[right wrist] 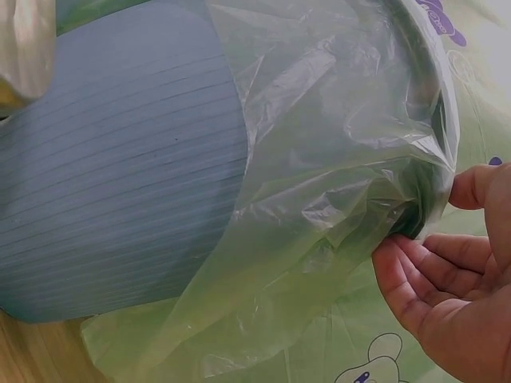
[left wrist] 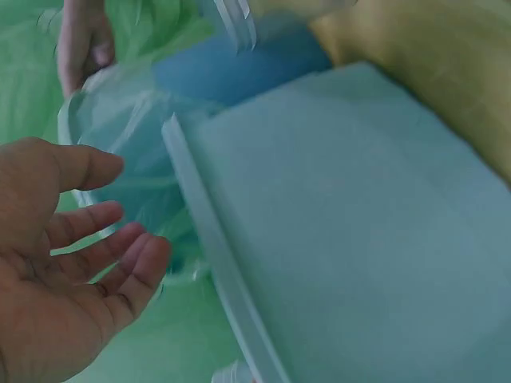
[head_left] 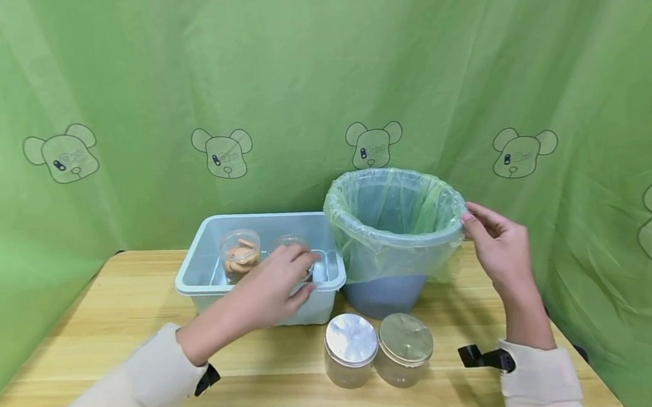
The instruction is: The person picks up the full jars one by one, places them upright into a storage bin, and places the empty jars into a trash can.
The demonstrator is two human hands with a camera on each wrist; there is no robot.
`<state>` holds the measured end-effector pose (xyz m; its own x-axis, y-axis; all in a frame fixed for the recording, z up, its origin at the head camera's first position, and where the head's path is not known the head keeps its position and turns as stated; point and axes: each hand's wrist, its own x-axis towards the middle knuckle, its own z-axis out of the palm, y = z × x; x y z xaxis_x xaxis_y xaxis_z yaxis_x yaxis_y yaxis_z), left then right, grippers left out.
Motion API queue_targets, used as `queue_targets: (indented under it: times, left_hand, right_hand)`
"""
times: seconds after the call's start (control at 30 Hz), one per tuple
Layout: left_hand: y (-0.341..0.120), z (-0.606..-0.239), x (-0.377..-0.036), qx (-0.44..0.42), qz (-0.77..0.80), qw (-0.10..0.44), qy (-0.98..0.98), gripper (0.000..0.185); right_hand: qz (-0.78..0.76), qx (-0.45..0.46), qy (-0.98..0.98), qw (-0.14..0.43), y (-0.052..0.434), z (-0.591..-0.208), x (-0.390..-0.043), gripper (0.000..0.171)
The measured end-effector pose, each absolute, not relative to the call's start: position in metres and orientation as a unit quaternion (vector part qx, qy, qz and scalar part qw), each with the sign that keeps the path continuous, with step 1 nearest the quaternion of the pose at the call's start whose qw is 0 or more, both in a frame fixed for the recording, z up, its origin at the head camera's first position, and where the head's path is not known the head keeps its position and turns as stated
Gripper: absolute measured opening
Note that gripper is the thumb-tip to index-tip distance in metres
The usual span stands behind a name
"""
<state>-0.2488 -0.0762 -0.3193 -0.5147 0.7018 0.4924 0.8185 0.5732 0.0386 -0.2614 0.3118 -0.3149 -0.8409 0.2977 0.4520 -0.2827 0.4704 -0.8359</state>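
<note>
A green bear-print curtain backs a wooden table (head_left: pixel 141 317). The left hand (head_left: pixel 277 282), fingers loosely spread and holding nothing, reaches into the pale blue tub (head_left: pixel 207 287) toward a jar (head_left: pixel 291 244) beside the biscuit jar (head_left: pixel 240 253). The right hand (head_left: pixel 499 245) pinches the bin (head_left: pixel 386 291) at its liner-covered rim (right wrist: pixel 415 223), far right. A tug there could slip the liner (right wrist: pixel 319 199) off or tilt the bin onto the two lidded jars (head_left: pixel 378 348) nearby.

Bin (head_left: pixel 309 280) left of bucket (head_left: pixel 386 291), two jars (head_left: pixel 378 348) before them
</note>
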Motion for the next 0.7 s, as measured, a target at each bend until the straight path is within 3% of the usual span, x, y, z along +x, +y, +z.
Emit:
queue_targets:
  times: [0.37,0.7]
  left_hand:
    - [-0.052,-0.339,-0.232,-0.502,-0.104,0.149,-0.846,0.040]
    - [-0.035,-0.370,-0.226,-0.521,-0.032,0.109,-0.846,0.059]
  right_hand:
    - [0.517,0.002,-0.811,0.275,0.309,-0.313,-0.260,0.051]
    - [0.505,-0.003,-0.816,0.280,0.309,-0.312,-0.257,0.050]
